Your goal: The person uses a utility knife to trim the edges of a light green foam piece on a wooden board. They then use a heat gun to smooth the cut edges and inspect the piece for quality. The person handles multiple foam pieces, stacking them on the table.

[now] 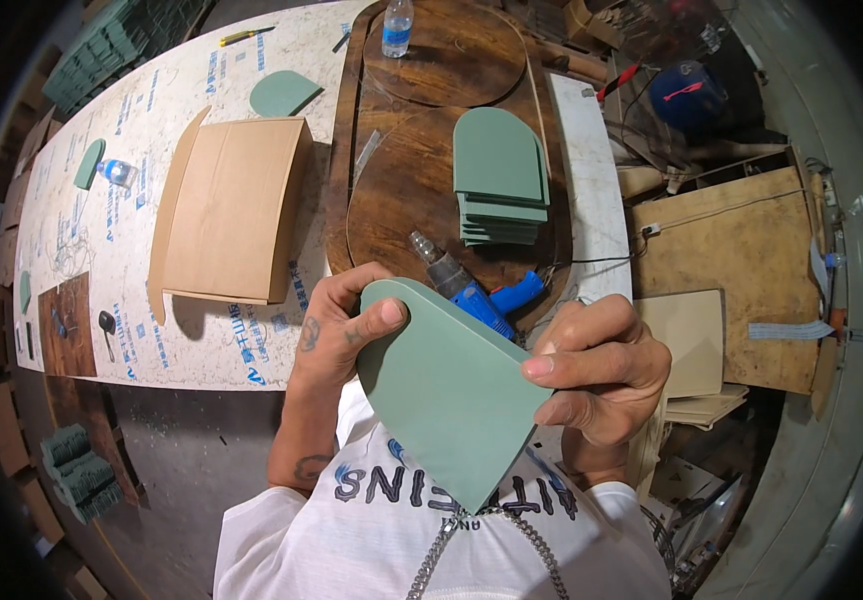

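head view: both hands (pixel 611 368) clamp a green round-ended panel (pixel 451 390) near a blue heat gun (pixel 477 303).

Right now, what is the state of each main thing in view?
Green arched board: tilted, held by left hand and right hand.
Blue plastic heat gun: lying down; power unclear.
Brown cardboard box: left flap out.
Stack of green arched boards: uneven.
Clear plastic bottle on brown wood: apparently upright.

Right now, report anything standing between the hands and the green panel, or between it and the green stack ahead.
Left hand and right hand both grip the green panel, nothing visible between. In this view, a blue heat gun lies between the panel and the green stack.
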`<move>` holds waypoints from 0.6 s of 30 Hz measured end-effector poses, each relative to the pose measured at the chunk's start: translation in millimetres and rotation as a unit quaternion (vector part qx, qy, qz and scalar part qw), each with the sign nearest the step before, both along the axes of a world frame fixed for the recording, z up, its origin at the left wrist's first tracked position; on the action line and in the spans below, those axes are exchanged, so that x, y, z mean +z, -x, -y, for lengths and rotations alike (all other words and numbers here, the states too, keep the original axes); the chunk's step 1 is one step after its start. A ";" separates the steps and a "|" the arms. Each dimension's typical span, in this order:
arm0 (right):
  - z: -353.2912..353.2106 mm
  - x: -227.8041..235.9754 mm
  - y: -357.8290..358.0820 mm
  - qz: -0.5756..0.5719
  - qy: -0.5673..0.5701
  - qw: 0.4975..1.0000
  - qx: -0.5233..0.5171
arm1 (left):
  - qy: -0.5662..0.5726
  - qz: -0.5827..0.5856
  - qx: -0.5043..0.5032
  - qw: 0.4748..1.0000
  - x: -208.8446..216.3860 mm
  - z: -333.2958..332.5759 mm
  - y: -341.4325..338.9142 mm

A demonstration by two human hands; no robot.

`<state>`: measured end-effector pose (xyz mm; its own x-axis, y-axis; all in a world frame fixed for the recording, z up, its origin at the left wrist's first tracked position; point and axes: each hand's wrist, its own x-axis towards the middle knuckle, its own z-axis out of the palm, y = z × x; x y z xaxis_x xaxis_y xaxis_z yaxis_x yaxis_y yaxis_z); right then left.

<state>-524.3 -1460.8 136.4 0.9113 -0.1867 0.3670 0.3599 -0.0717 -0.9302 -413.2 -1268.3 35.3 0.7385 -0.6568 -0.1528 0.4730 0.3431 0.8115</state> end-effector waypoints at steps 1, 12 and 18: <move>-0.1 0.4 -0.1 0.002 0.004 1.000 0.000 | 0.002 0.001 0.000 1.000 0.1 -0.3 -0.1; -3.7 1.2 -2.6 0.038 0.024 0.999 0.007 | 0.010 0.001 0.014 1.000 -4.4 -4.8 2.7; -11.6 -10.6 2.0 0.042 -0.038 0.998 0.002 | 0.034 -0.019 0.060 0.997 -4.9 -3.0 13.3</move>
